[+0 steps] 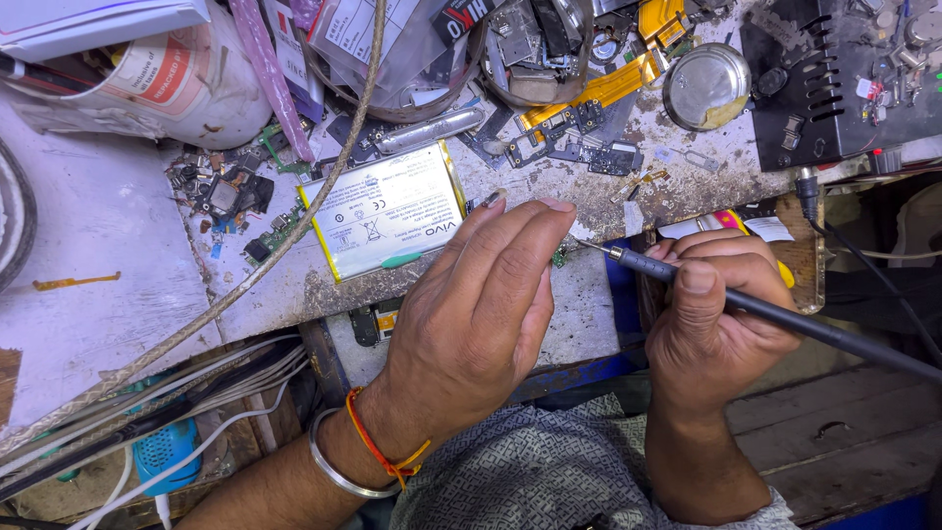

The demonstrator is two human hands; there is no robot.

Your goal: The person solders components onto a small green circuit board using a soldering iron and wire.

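Workbench (118, 245), cluttered. Phone battery (385, 208) lies flat on it, silver with yellow edge. Left hand (471, 314) just right of the battery, fingers loosely flat, palm down, covering a small green board (559, 257). Right hand (716, 314) further right, fist closed round the soldering iron (785, 316), tip pointing toward the battery.

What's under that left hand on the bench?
The left hand lies flat on the worn bench top, beside a white phone battery. A green sliver of circuit board peeks out; the rest is covered.
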